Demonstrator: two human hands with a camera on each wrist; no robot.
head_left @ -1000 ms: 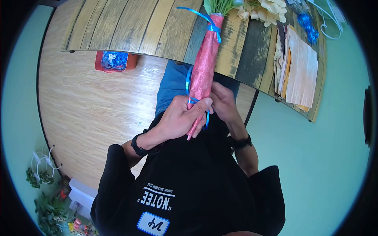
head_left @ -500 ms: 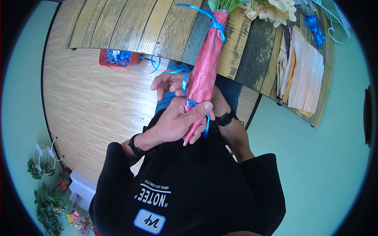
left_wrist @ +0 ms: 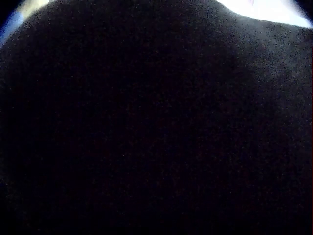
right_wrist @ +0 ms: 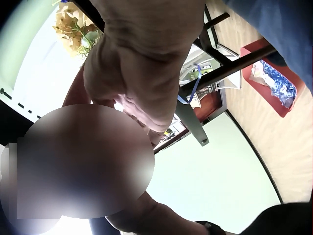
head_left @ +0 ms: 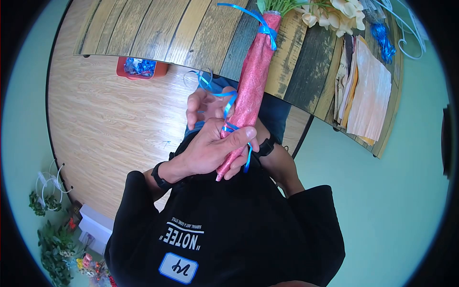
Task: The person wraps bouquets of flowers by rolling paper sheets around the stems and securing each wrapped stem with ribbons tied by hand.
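Observation:
In the head view my left hand (head_left: 205,148) grips the lower part of a pink glittery wrapped bundle (head_left: 253,81), thumb on top near a blue ribbon tied round it. Behind the bundle my right hand (head_left: 208,106) reaches out to its left, fingers loosely bent and apart. Blue ribbon (head_left: 228,107) hangs across this hand and loops above it. A second ribbon bow (head_left: 267,31) circles the upper bundle, below green stems. The right wrist view shows my right hand (right_wrist: 142,63) close up, with ribbon (right_wrist: 195,85) beside it; the left wrist view is almost wholly dark.
The bundle's upper part lies over the wooden table (head_left: 205,38). Pale flowers (head_left: 337,14), stacked wrapping sheets (head_left: 370,91) and bunched blue ribbon (head_left: 382,42) are at the right. A red bin (head_left: 160,70) stands on the floor; flowers and greenery (head_left: 52,248) are at lower left.
From behind the bundle my right hand has come out to its left, and the ribbon loop shows above it. My left hand keeps its grip; the bundle's lower tip has shifted down and left.

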